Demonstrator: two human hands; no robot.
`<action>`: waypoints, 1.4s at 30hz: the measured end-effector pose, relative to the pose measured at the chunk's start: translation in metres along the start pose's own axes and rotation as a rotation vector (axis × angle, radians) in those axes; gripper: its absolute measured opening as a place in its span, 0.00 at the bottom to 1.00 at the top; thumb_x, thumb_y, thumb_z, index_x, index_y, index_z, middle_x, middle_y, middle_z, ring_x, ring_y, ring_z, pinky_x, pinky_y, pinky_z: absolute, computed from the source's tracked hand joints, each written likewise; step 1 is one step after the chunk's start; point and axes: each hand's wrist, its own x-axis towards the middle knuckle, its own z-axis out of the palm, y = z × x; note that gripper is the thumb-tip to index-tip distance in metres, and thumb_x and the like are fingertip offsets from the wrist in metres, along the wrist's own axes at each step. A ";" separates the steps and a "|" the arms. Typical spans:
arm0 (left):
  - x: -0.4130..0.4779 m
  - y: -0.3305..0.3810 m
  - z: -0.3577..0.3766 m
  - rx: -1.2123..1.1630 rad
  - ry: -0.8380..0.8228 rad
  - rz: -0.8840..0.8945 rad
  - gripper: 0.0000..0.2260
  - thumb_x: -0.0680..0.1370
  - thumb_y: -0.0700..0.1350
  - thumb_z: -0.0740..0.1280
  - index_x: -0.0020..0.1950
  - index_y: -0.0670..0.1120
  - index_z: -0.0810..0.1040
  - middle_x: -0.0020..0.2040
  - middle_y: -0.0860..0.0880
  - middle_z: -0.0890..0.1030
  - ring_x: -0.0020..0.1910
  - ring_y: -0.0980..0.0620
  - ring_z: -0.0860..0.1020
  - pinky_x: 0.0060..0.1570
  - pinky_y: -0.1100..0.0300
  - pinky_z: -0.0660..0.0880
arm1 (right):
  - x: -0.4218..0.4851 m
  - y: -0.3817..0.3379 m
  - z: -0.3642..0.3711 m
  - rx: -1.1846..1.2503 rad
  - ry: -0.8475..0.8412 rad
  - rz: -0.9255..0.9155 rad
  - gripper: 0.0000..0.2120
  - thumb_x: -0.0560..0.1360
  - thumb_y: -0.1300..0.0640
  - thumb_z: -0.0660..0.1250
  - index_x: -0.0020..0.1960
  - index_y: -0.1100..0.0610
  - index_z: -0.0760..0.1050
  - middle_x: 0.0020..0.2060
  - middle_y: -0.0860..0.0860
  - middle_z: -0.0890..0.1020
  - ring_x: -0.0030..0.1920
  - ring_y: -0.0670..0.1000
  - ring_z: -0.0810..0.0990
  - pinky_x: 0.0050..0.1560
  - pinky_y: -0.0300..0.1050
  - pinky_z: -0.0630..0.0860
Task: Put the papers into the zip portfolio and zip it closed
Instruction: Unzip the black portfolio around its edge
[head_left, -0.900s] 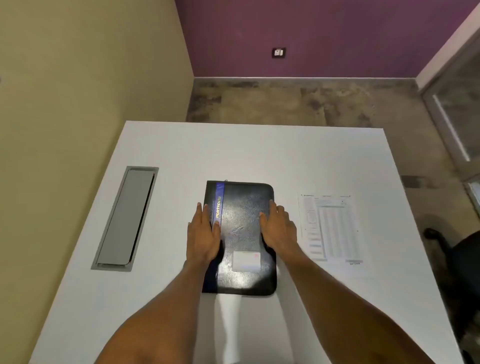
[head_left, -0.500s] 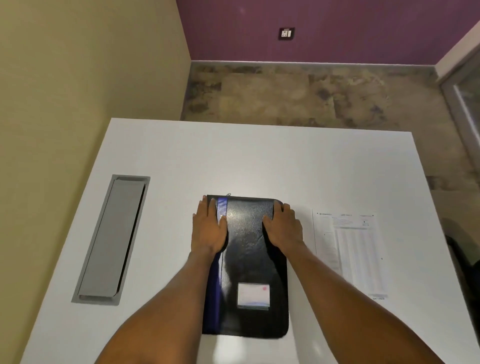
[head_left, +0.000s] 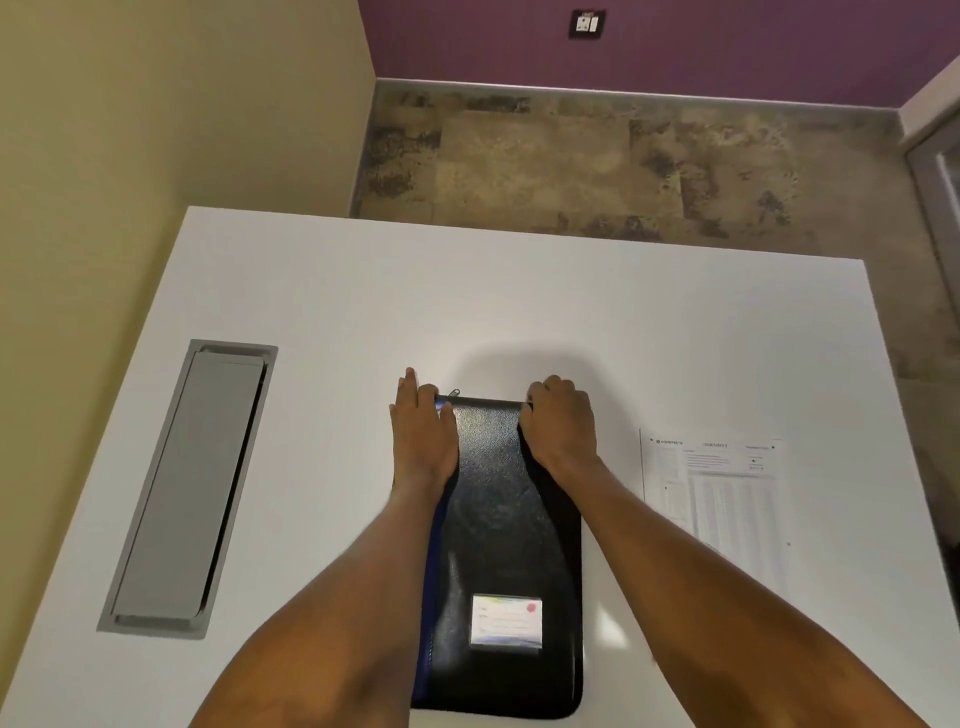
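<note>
A black zip portfolio (head_left: 501, 540) with a blue spine strip and a small label window lies closed on the white table (head_left: 519, 301). My left hand (head_left: 423, 431) rests flat on its far left corner, fingers straight, beside the metal zip pull (head_left: 453, 393). My right hand (head_left: 561, 423) sits on the far right corner with its fingers curled over the far edge. A printed sheet of paper (head_left: 719, 499) lies flat on the table to the right of the portfolio, apart from it.
A grey cable-tray lid (head_left: 189, 488) is set into the table at the left. A yellow wall runs along the table's left side. Beyond the far edge lies brown tiled floor (head_left: 571, 166) and a purple wall.
Both hands have slid along the portfolio toward its far edge. The right hand's fingers now curl over the far right corner. The view has tilted down, closer to the table.
</note>
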 end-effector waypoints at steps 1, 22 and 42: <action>0.000 -0.001 0.001 -0.019 0.002 -0.013 0.08 0.86 0.42 0.59 0.62 0.44 0.75 0.86 0.45 0.55 0.85 0.48 0.50 0.83 0.46 0.50 | 0.006 -0.006 0.000 0.010 0.002 -0.059 0.11 0.82 0.59 0.58 0.59 0.59 0.78 0.56 0.55 0.79 0.58 0.58 0.77 0.60 0.54 0.73; 0.008 -0.001 0.006 -0.087 0.094 -0.022 0.05 0.85 0.40 0.60 0.51 0.48 0.72 0.83 0.44 0.63 0.85 0.49 0.52 0.83 0.47 0.48 | 0.088 -0.048 -0.003 -0.009 -0.184 -0.662 0.06 0.79 0.56 0.66 0.49 0.49 0.83 0.53 0.48 0.78 0.51 0.55 0.77 0.50 0.48 0.72; 0.009 -0.005 0.013 -0.098 0.067 0.035 0.05 0.86 0.41 0.61 0.52 0.46 0.75 0.85 0.44 0.59 0.85 0.45 0.50 0.82 0.48 0.41 | 0.029 0.081 -0.010 -0.072 -0.026 -0.397 0.07 0.79 0.54 0.66 0.50 0.49 0.83 0.48 0.46 0.83 0.52 0.52 0.79 0.53 0.50 0.74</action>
